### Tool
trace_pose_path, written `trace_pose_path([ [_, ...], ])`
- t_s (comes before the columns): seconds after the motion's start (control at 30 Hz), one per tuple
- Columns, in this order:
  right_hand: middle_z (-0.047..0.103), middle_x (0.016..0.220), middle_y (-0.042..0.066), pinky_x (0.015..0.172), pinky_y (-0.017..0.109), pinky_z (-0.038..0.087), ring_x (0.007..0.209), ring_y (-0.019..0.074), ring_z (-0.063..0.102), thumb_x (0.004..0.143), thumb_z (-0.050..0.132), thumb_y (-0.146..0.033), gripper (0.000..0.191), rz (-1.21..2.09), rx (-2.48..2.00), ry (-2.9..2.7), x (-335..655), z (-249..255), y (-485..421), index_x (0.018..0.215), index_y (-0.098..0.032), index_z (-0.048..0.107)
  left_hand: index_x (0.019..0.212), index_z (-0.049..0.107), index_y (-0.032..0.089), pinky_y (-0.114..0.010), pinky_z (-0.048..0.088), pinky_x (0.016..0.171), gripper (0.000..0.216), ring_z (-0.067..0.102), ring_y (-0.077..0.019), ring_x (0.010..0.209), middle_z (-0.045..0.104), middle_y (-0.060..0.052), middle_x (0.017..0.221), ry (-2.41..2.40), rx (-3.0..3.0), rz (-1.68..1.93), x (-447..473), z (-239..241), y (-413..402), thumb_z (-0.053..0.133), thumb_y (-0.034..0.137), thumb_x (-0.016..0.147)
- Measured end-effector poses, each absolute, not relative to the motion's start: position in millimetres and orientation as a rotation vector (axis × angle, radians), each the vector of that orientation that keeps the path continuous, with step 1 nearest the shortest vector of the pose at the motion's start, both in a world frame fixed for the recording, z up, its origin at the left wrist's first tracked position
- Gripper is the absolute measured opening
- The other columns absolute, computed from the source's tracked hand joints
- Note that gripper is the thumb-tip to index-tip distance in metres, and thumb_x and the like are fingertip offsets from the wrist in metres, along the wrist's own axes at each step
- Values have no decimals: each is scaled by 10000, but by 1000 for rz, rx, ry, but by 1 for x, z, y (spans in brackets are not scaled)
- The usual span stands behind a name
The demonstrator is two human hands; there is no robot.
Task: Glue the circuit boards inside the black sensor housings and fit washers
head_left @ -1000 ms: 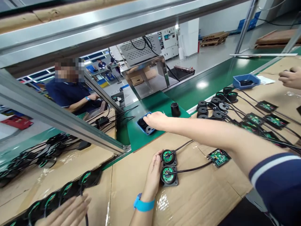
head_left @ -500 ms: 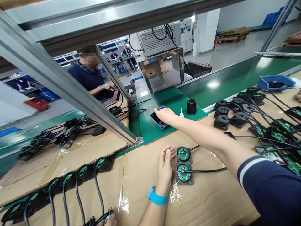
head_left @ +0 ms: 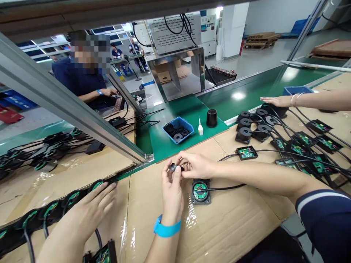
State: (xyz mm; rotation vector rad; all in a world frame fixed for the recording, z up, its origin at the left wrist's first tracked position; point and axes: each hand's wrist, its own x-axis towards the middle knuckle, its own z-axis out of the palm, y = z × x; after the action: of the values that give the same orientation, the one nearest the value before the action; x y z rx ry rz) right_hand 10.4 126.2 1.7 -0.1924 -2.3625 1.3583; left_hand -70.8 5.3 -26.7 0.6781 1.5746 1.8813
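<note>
A small black round part (head_left: 173, 167), perhaps a ring, is pinched between the fingertips of my left hand (head_left: 172, 190) and my right hand (head_left: 196, 166). My left wrist wears a blue band. Just below my right hand, a square black housing (head_left: 201, 193) lies on the cardboard, its round green circuit board facing up and a black cable running right. A second housing behind it is mostly covered by my right hand. Beyond my hands, a blue bin (head_left: 189, 138) holds black rings (head_left: 177, 129). Beside the bin stand a small white bottle (head_left: 200, 130) and a black cup (head_left: 211, 118).
A co-worker's hand (head_left: 93, 204) touches a row of black housings (head_left: 51, 212) at left. Another person's hand (head_left: 276, 101) reaches over black round parts (head_left: 244, 133) and wired circuit boxes (head_left: 301, 142) at right. A metal post (head_left: 82, 113) slants across the left; someone works behind it.
My right hand has come back from the blue bin to meet my left hand, and a small black part is now between them. Co-workers' hands have come in at left and right.
</note>
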Motion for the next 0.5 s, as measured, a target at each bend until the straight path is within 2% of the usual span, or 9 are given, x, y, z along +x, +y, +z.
trace_pose_path([
  [0.13,708,901,-40,657,192,516,713,93,651,778,736,-229,293,1417,-144,-2312,17,2,134,1030,-203,588,1309,545,258,-363,533,1034,611,629,-238,1260,626,-100,1384,1758,891,1719,-93,-28,-3,674,644,853],
  [0.23,686,934,-7,686,223,504,757,110,633,850,720,-372,279,1288,-429,-2154,26,-3,163,1030,-193,605,1321,586,243,-387,562,924,633,691,-233,1034,701,-94,1211,1939,1076,1435,-114,-22,-12,709,605,817],
  [0.3,648,928,-2,694,243,488,737,110,593,899,683,-398,312,1151,-687,-2020,32,-8,190,1099,-180,580,1341,577,248,-427,560,880,634,694,-246,935,721,-86,1141,2053,1181,1236,-124,-19,-17,728,541,799],
  [0.4,631,942,1,746,285,518,756,125,594,891,745,-352,404,1022,-948,-1947,37,-16,230,1200,-159,571,1256,610,248,-516,519,945,534,685,-310,980,731,-88,1094,2161,1339,1005,-132,-21,-19,718,434,768],
  [0.5,656,1030,43,804,345,576,859,160,647,977,685,-377,344,1018,-1074,-1985,30,-20,256,1220,-145,609,1106,670,243,-582,474,992,368,663,-353,1007,732,-97,1031,2198,1478,837,-134,-24,-17,675,373,762],
])
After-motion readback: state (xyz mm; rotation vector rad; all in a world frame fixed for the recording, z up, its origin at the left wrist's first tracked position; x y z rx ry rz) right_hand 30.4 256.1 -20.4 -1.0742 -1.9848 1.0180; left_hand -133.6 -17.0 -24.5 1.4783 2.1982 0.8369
